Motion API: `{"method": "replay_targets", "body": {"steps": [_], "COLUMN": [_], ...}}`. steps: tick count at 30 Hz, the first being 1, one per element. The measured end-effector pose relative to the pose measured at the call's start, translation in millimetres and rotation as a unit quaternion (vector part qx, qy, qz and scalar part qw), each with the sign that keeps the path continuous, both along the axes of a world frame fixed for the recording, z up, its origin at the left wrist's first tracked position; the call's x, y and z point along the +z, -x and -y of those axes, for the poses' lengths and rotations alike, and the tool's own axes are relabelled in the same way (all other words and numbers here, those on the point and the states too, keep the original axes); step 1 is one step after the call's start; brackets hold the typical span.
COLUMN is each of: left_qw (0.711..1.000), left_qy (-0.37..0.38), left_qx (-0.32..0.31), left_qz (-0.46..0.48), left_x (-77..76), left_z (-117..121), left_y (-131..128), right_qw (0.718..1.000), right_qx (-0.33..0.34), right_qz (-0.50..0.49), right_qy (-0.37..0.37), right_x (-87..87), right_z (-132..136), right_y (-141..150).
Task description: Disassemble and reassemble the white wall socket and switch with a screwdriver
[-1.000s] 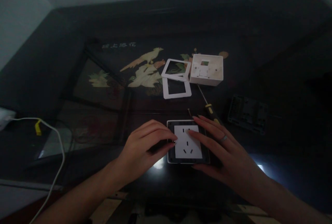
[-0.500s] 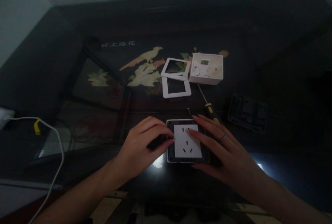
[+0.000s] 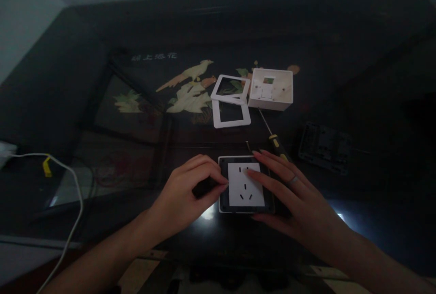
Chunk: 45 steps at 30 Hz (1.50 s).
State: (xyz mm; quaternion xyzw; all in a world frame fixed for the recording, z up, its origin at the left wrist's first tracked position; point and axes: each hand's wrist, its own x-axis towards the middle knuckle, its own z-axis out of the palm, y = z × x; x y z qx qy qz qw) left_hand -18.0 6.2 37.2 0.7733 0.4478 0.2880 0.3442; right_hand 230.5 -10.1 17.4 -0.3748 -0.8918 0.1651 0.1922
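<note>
A wall socket (image 3: 238,194) with a white five-hole face and a dark surround lies in front of me on the dark table. At its left edge the thumb and index finger of my left hand (image 3: 190,187) are pinched together; whatever is between the tips is too small to make out. My right hand (image 3: 293,196) grips the socket from the right, with the thumb along the near edge, one fingertip on the white face and others at the far edge. Just beyond the socket lies a small thin metal piece (image 3: 248,145), probably a screw.
Two white frames (image 3: 231,124) overlap beside an open white mounting box (image 3: 272,104). A screwdriver (image 3: 274,142) with a yellow-and-black handle lies past my right hand. Farther right is a dark plastic part (image 3: 325,149). A white cable (image 3: 81,198) with a yellow tag runs down the left.
My left fingertips have pinched slightly closer together at the socket's left edge, and the tiny dark spot there no longer shows. The right hand and socket hold their place.
</note>
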Motion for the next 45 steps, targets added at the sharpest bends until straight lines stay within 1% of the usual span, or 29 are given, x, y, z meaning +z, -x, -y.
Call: {"method": "replay_targets", "body": {"steps": [12, 20, 24, 29, 36, 39, 45], "left_qw": [1.0, 0.999, 0.999, 0.999, 0.998, 0.998, 0.999], "left_qy": [-0.004, 0.034, 0.032, 0.042, 0.059, 0.044, -0.023], "left_qx": [0.009, 0.003, 0.002, -0.009, -0.005, -0.007, -0.007], "left_qz": [0.013, 0.013, 0.017, 0.003, -0.025, -0.034, -0.04], "left_x": [0.4, 1.9, 1.4, 2.1, 6.2, 5.6, 0.4], "left_z": [1.4, -2.2, -2.0, -2.0, -4.2, -3.9, -0.6], "left_y": [-2.0, -0.6, -1.1, 0.2, 6.4, 6.0, -0.3], "right_qw": [1.0, 1.0, 1.0, 1.0, 1.0, 1.0, 1.0], "right_qx": [-0.004, -0.009, -0.011, -0.008, -0.016, -0.017, -0.019], "right_qz": [-0.007, -0.01, -0.001, 0.004, 0.0, 0.002, -0.007], "right_qy": [0.0, 0.006, 0.003, 0.006, 0.019, 0.018, 0.016], "right_x": [1.4, 2.4, 2.1, 0.7, 0.1, 0.3, -0.1], "right_z": [-0.6, 0.0, 0.1, -0.6, 0.1, 0.4, 0.7], "right_y": [0.0, -0.1, 0.0, 0.0, -0.6, -0.7, -0.3]}}
